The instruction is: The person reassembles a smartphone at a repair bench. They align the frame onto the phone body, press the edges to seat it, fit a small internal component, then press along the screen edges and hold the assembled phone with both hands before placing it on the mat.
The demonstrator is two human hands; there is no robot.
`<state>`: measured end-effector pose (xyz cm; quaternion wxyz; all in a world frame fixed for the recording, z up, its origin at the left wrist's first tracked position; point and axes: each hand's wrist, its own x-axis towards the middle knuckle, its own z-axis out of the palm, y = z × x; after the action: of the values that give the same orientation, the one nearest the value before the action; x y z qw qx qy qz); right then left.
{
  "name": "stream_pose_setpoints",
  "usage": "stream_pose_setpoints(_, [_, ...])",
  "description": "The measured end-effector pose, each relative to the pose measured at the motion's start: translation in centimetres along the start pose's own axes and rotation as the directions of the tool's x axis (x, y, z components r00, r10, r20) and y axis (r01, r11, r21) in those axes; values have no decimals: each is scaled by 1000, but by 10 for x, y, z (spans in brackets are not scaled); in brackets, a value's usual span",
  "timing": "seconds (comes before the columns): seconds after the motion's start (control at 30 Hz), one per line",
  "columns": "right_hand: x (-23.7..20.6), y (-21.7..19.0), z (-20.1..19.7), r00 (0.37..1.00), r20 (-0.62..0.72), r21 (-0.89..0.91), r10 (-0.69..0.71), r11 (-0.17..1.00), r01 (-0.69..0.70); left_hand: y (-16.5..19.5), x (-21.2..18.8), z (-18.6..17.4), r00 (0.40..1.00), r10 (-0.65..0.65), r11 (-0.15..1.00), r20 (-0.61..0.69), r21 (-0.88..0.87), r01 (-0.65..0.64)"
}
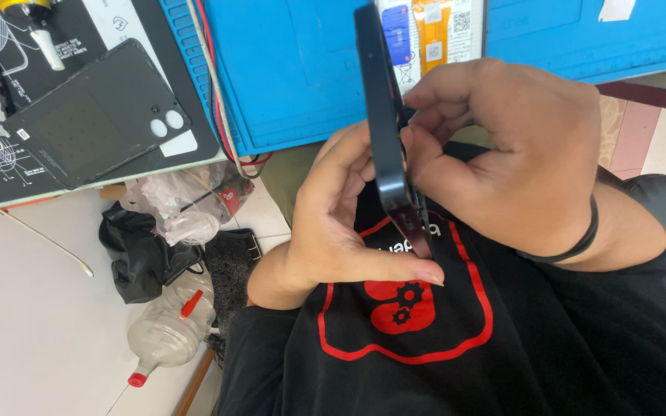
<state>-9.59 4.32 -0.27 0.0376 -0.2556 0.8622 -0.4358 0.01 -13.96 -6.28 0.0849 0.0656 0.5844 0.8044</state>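
Edgewise, both hands: left hand, right hand pinch dark phone.

Black shirt with red emblem, black wristband

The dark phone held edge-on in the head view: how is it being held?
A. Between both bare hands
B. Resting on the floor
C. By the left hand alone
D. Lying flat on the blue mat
A: the left hand and the right hand both grip the dark phone, raised edge-on above the person's lap.

Dark back cover on blue mat; plastic bottle below.
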Motion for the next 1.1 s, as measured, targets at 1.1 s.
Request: stream_pose_setpoints(1.1, [-8,-2,6,984,57,346,167,922,-176,-23,-6,16,995,40,979,-95,-196,-58])
